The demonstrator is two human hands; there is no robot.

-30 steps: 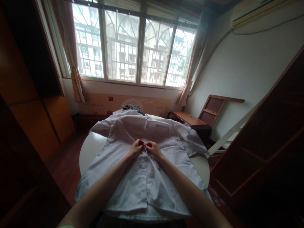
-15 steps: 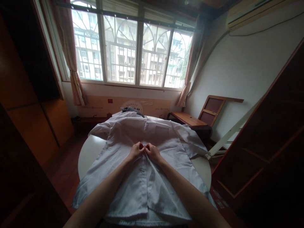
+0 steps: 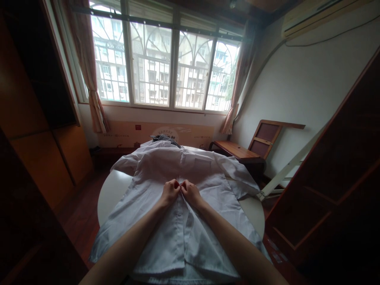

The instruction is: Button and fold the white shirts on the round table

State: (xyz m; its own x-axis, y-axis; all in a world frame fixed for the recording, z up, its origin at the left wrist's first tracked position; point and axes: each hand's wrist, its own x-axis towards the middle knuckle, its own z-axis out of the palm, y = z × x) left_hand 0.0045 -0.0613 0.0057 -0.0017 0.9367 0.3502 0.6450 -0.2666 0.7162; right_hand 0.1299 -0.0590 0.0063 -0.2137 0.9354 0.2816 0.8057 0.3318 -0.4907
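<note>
Left hand (image 3: 170,191) and right hand (image 3: 191,192), fingertips pinched shut on the placket of the white shirt (image 3: 178,221), meet mid-chest. Shirt lies front-up across the round worktop (image 3: 111,192). Versus a second ago: hands barely shifted, same button spot. Hem overhangs the near edge; bare worktop left and right; wooden bench (image 3: 236,150) well apart.

Shirt (image 3: 178,221) hem cut off by bottom edge, both forearms too. Button under the left hand (image 3: 170,192) and right hand (image 3: 191,192) hidden by fingertips. Striped cloth (image 3: 164,138) behind collar mostly hidden.
</note>
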